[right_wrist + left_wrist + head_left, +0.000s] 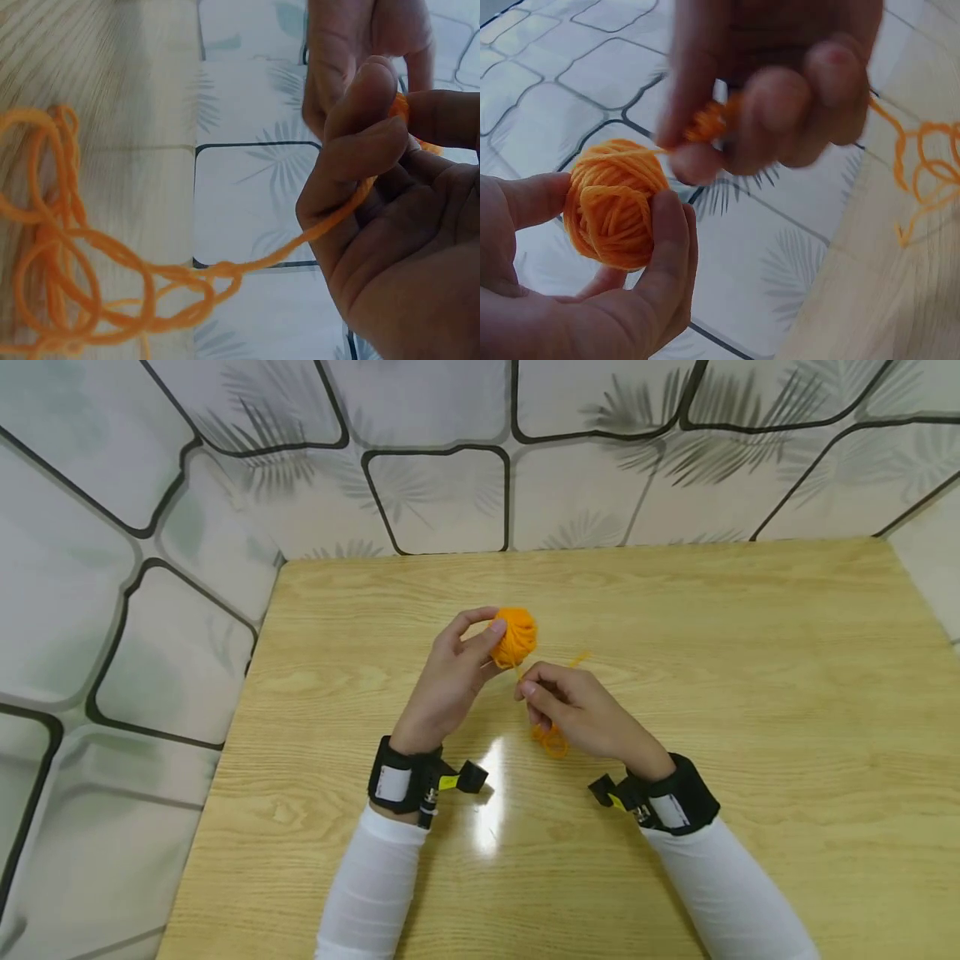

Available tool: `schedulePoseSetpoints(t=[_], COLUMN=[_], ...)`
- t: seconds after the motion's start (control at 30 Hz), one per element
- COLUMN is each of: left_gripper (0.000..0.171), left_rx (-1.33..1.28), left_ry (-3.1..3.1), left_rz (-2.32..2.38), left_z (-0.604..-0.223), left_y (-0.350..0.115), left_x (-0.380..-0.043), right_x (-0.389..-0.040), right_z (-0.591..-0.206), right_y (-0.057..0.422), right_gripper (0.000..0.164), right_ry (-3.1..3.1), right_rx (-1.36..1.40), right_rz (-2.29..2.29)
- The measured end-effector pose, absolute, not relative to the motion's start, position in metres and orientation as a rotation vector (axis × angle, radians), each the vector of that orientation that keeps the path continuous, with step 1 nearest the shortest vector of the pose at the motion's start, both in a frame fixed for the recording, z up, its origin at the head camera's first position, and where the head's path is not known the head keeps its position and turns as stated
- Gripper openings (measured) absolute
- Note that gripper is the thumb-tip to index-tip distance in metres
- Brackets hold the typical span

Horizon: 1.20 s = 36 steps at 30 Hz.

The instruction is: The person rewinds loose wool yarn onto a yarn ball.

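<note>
An orange ball of yarn (514,637) is held above the table by my left hand (448,681), thumb and fingers round its sides. In the left wrist view the ball (615,206) shows its wound strands, one of them stretched to my right hand (780,90). My right hand (581,706) pinches that strand close to the ball, with a small bunch of yarn (709,122) between thumb and fingers. From the right palm the yarn runs down to a loose, looped heap of yarn (75,247) on the table, partly hidden under the right hand in the head view.
The wood-grain table (337,635) extends on both sides of the hands. Behind it and at its left stand wall panels (450,497) with dark outlines and grey leaf prints. Each wrist wears a black strap (678,793) with a small camera.
</note>
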<state>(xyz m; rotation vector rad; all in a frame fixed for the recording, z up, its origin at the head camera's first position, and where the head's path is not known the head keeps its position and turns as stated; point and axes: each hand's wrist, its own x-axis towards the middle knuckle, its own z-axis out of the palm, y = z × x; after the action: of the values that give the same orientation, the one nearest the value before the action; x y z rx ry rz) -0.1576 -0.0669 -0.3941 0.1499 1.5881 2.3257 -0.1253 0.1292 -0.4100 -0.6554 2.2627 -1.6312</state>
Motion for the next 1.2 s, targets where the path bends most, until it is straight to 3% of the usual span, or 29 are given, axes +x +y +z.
schedulePoseSetpoints(t=[0.5, 0.73, 1.2], left_gripper=[0.036, 0.042, 0.037], left_rx=[0.359, 0.503, 0.758], left_ry=[1.306, 1.433, 1.841], left_rz=[2.164, 2.029, 1.649], left_z=[-0.391, -0.391, -0.394], left_y=[-0.075, -0.080, -0.084], left_x=[-0.158, -0.156, -0.157], right_x=[-0.138, -0.138, -0.138], right_z=[-0.411, -0.414, -0.413], right_y=[0.145, 0.148, 0.152], right_gripper=[0.013, 0.006, 0.010], right_ry=[2.337, 2.354, 2.568], right_rx=[-0.453, -0.469, -0.492], right_rz=[-1.650, -1.689, -1.898])
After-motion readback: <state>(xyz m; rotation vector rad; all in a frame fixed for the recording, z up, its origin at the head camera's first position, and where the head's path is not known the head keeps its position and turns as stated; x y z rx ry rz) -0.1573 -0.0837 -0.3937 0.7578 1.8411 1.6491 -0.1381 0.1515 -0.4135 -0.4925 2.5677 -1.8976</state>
